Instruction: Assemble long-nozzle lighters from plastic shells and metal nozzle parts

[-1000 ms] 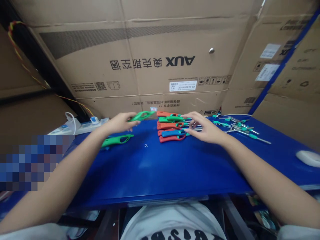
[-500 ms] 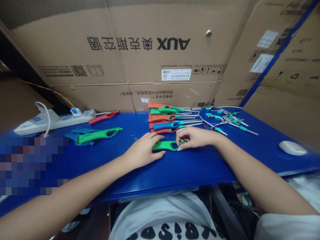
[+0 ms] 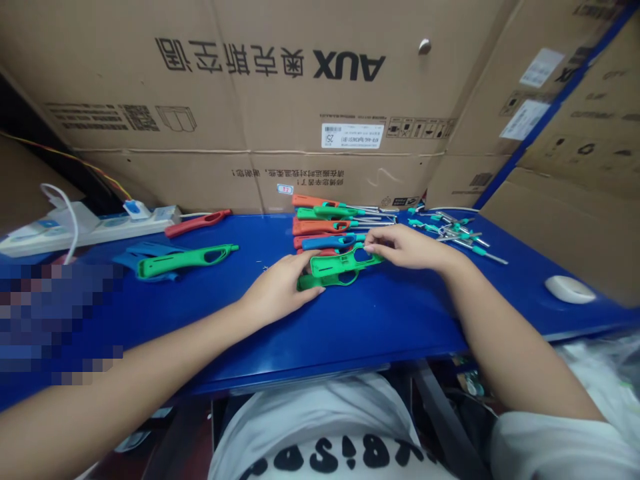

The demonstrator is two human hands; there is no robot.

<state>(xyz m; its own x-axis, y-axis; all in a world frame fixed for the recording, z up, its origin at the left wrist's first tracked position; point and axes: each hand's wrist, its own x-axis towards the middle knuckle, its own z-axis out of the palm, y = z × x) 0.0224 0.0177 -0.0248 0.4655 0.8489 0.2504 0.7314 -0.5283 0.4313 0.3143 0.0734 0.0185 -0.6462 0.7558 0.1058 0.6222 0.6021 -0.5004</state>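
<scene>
Two green lighter casing halves lie apart in front of me. My right hand (image 3: 387, 245) pinches the trigger end of the upper half (image 3: 333, 265), raised and turned so that its ribbed inside shows. Below it, the lower half (image 3: 333, 280) rests on the table, its left end gripped between the thumb and fingers of my left hand (image 3: 285, 283). Just behind them lies a row of long-necked lighters, among them an orange one (image 3: 320, 227) and a blue one (image 3: 330, 241), with metal tubes pointing right.
Loose metal tubes with teal parts (image 3: 463, 235) lie at the right rear. Farther right is a white oval object (image 3: 570, 289). At left are a green casing (image 3: 187, 261), blue casings (image 3: 145, 257), a red casing (image 3: 199, 223) and a power strip (image 3: 100, 230). Cardboard (image 3: 240, 133) stands behind the table.
The green casing has come apart into two halves. My right hand has lifted the upper half up and away, while my left hand stays on the lower one. The view has shifted slightly.
</scene>
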